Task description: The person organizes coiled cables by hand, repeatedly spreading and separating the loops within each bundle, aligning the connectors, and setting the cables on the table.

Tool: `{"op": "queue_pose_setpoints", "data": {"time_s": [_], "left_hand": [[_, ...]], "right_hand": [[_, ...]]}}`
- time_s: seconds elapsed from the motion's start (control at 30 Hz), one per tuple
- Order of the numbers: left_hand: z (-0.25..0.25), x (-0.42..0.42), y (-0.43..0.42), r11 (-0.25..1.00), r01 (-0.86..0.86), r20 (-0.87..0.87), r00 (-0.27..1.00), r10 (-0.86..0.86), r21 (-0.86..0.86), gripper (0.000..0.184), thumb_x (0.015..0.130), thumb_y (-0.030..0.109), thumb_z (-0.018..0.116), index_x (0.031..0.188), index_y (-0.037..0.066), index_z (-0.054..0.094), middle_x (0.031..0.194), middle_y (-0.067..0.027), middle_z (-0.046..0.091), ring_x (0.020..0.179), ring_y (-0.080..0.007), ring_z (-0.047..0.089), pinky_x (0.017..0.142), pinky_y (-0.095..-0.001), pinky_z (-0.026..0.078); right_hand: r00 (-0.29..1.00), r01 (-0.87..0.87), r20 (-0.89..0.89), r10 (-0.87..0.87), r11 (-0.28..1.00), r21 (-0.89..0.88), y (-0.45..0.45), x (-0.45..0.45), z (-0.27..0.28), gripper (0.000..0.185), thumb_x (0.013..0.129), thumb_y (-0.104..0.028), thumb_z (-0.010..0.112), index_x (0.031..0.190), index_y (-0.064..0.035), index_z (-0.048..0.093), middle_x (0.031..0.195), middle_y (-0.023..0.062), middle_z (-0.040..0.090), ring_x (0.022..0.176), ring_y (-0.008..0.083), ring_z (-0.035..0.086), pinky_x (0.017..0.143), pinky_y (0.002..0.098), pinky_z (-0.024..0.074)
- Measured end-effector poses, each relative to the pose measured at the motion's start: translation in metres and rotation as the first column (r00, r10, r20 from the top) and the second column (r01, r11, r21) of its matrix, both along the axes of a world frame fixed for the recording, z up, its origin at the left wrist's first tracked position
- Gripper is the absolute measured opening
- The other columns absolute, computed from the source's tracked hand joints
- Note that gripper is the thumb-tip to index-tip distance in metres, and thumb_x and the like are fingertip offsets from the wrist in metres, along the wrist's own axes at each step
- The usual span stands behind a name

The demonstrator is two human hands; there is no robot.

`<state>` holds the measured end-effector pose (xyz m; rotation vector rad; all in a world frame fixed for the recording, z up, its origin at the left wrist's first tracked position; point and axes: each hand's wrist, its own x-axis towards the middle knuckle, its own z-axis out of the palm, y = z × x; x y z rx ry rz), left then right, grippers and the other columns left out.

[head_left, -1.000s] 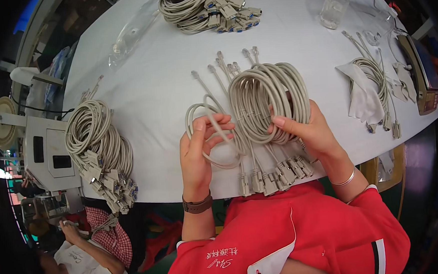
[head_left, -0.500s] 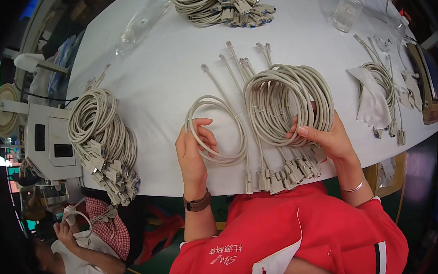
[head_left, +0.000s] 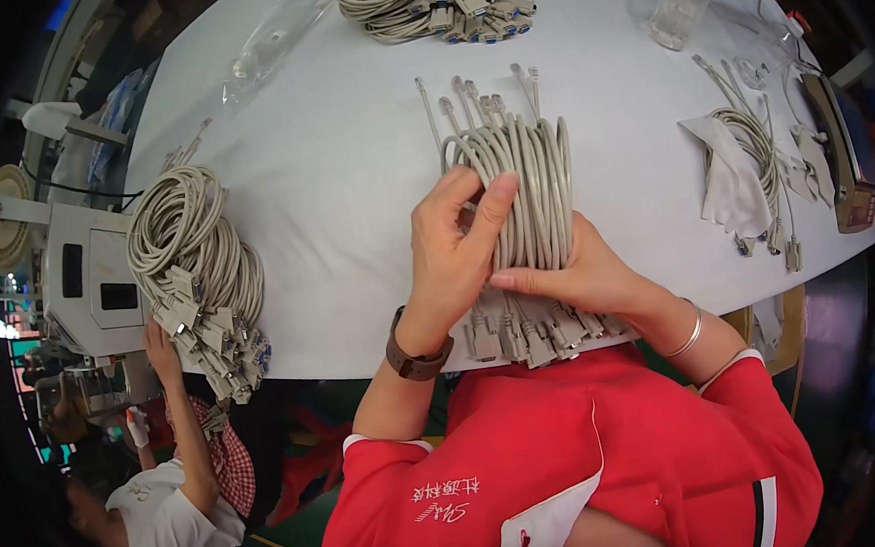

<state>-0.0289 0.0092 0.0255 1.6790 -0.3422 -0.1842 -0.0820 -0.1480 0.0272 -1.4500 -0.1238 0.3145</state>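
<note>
A bundle of coiled grey-beige cables (head_left: 528, 193) stands on edge between my two hands. My left hand (head_left: 452, 237) is closed on its left side, the thumb lying across the coils. My right hand (head_left: 583, 270) grips the lower right, with the thumb along the front and the other fingers hidden behind. Clear network plugs (head_left: 469, 96) stick out at the far end of the bundle. Several beige serial connectors (head_left: 537, 338) hang at the near end, by the table's front edge.
A heap of coiled cables (head_left: 196, 258) lies at the left, another cable pile (head_left: 431, 3) at the back. On the right are a cable coil with a white glove (head_left: 732, 180), a scale (head_left: 852, 168) and a clear bottle (head_left: 680, 8). A co-worker (head_left: 176, 500) sits at the lower left.
My left hand has brought the single coil rightward against the bundle. The coils are now pressed together and turned edge-on. The co-worker's hand has reached up to the table edge.
</note>
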Motion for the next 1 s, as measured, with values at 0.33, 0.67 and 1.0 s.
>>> {"op": "queue_pose_setpoints", "data": {"time_s": [0.33, 0.67, 1.0], "left_hand": [[-0.025, -0.005, 0.020, 0.958, 0.215, -0.361, 0.892, -0.271, -0.190, 0.053, 0.083, 0.015, 0.072, 0.127, -0.004, 0.048, 0.111, -0.0140, 0.062, 0.100, -0.0186, 0.061, 0.086, -0.0300, 0.049], [-0.024, -0.008, -0.034, 0.646, 0.482, -0.431, 0.488, -0.759, -0.592, 0.058, 0.082, 0.000, 0.065, 0.135, -0.005, 0.040, 0.127, -0.0194, 0.055, 0.120, -0.0271, 0.054, 0.101, -0.0377, 0.045], [-0.026, -0.010, -0.022, 0.717, 0.464, -0.486, 0.529, -0.696, -0.521, 0.052, 0.086, 0.005, 0.060, 0.134, -0.007, 0.041, 0.126, -0.0192, 0.057, 0.114, -0.0235, 0.058, 0.096, -0.0341, 0.048]], "right_hand": [[0.995, 0.063, -0.092, -0.026, 0.901, 0.429, -0.036, 0.042, 0.047, 0.031, 0.084, -0.010, 0.068, 0.110, 0.0002, 0.055, 0.096, 0.0111, 0.066, 0.094, 0.0254, 0.067, 0.083, 0.0346, 0.0546], [0.934, 0.315, -0.355, -0.049, 0.584, 0.748, -0.072, 0.118, 0.053, 0.026, 0.087, 0.003, 0.058, 0.111, 0.0096, 0.052, 0.098, 0.0156, 0.064, 0.087, 0.0235, 0.067, 0.087, 0.0407, 0.0568], [0.952, 0.268, -0.302, -0.040, 0.585, 0.765, -0.097, 0.115, 0.034, 0.024, 0.089, 0.003, 0.055, 0.111, 0.0106, 0.050, 0.095, 0.0146, 0.062, 0.084, 0.0211, 0.066, 0.085, 0.0391, 0.0580]]}}
